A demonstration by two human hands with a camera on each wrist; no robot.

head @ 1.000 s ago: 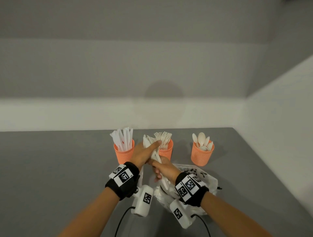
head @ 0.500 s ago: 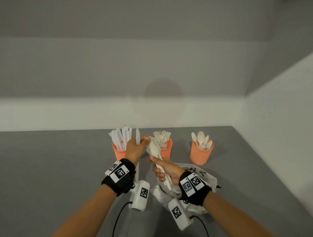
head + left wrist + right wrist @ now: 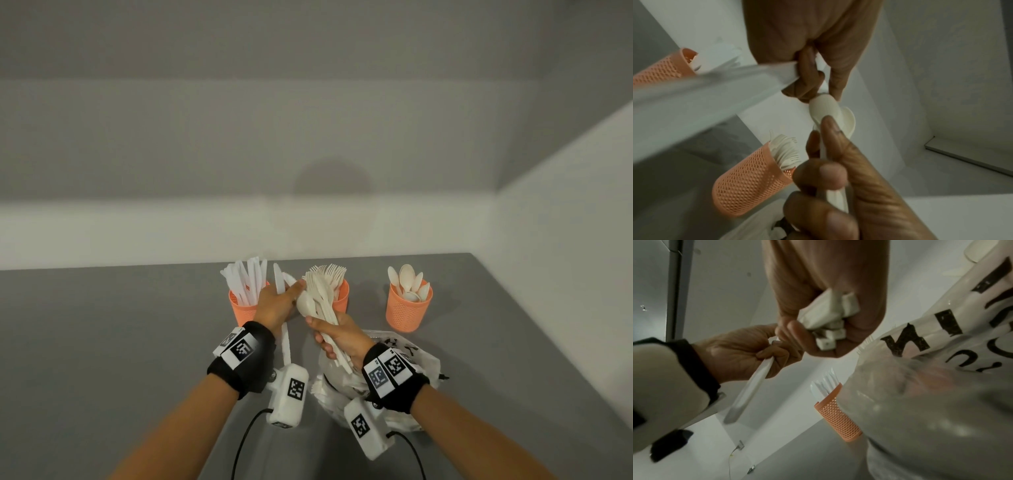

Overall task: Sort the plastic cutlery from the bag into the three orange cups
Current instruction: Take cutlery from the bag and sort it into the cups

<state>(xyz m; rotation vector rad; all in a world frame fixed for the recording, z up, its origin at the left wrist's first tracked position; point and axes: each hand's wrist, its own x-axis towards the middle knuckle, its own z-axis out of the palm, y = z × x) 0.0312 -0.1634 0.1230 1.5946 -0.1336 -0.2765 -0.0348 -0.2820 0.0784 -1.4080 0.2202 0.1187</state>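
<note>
Three orange mesh cups stand in a row: the left cup (image 3: 244, 310) holds white knives, the middle cup (image 3: 343, 295) forks, the right cup (image 3: 407, 310) spoons. My left hand (image 3: 286, 298) grips a white knife (image 3: 279, 282), and its fingertips reach a spoon in the cream cutlery bundle (image 3: 317, 301). That bundle of spoons and forks is gripped upright in my right hand (image 3: 330, 337), above the printed plastic bag (image 3: 416, 359). The left wrist view has the knife (image 3: 719, 84) and the spoon bowl (image 3: 827, 108). Handle ends (image 3: 830, 318) show in the right wrist view.
The grey table (image 3: 102, 342) ends close to the right of the spoon cup, against a white wall (image 3: 565, 257). Another wall runs behind the cups. The bag (image 3: 920, 394) lies beside the knife cup (image 3: 838, 418) in the right wrist view.
My left hand drew a knife out of the bundle and leftward, then came back right, still holding it, to touch the bundle. The right hand kept its grip, nearly still.
</note>
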